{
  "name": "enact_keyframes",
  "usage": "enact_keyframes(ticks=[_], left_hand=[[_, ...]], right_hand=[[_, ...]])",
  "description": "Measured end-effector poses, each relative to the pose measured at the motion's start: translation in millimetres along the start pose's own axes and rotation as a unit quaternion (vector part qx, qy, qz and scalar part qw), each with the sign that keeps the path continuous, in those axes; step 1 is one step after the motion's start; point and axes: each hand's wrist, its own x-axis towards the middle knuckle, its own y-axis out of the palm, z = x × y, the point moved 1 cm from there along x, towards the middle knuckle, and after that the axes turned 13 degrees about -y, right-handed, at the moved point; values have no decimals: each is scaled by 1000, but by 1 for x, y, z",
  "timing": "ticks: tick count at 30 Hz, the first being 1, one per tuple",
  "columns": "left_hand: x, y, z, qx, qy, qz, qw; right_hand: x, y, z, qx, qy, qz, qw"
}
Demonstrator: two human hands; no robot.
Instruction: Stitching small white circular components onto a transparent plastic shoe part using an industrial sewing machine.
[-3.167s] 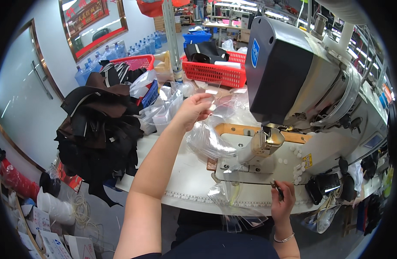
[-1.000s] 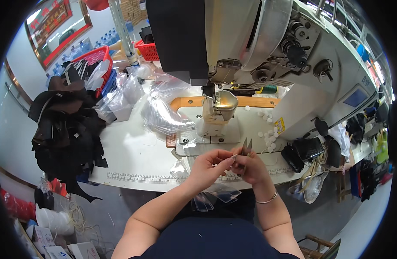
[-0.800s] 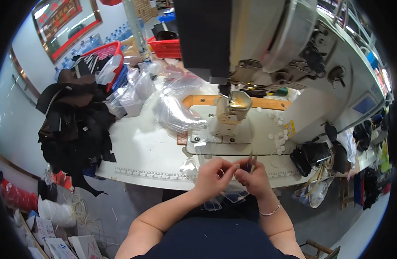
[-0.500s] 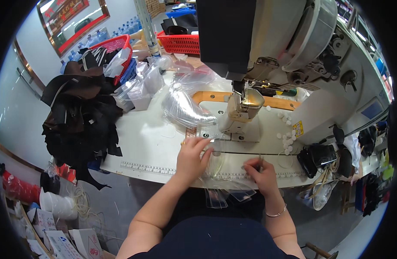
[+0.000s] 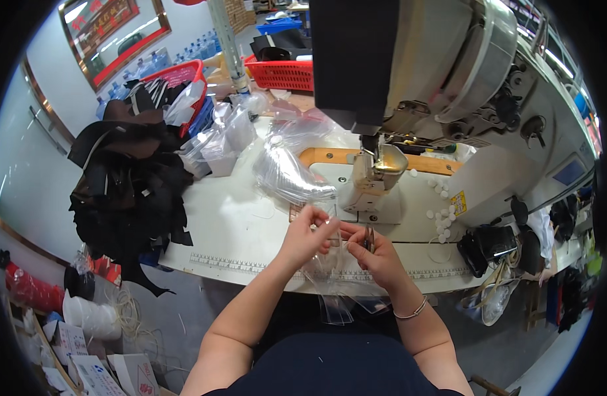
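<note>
My left hand (image 5: 308,239) pinches a clear plastic strip (image 5: 334,254) in front of the sewing machine's post (image 5: 375,181). My right hand (image 5: 379,259), a bangle on its wrist, is closed around small dark metal thread snips (image 5: 369,239). Its fingertips are close to the plastic, beside my left fingers; whether they touch it is hard to tell. More clear strips (image 5: 335,310) droop over the table's front edge below my hands. Behind my left hand lies a fanned stack of clear plastic pieces (image 5: 284,173), reaching toward the machine post.
Black fabric pieces (image 5: 128,191) are heaped at the left. Small white discs (image 5: 442,221) lie scattered right of the post, near a black box (image 5: 485,244). Red baskets (image 5: 280,74) stand at the back. A ruler strip (image 5: 227,264) runs along the table's front edge.
My right hand has moved left with the snips, up to my left hand. My left hand has shifted slightly right and lifted the strip. The view has shifted a little.
</note>
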Motion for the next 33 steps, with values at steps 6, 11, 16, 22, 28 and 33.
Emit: enact_keyframes(ticks=[6, 11, 16, 22, 28, 33], left_hand=[[4, -5, -4, 116, 80, -42, 989], [5, 0, 19, -41, 175, -94, 979], [1, 5, 28, -164, 97, -77, 979], [-33, -8, 13, 123, 237, -84, 960], [-26, -16, -25, 283, 400, -178, 853], [27, -37, -9, 325, 66, -48, 942]], right_hand=[[0, 17, 3, -121, -125, 52, 983], [-4, 20, -4, -101, -84, 23, 991], [-4, 20, -11, -16, 18, -46, 999], [0, 5, 6, -286, -200, 111, 930], [0, 17, -7, -393, -259, 93, 878], [-16, 24, -5, -278, -241, 117, 922]])
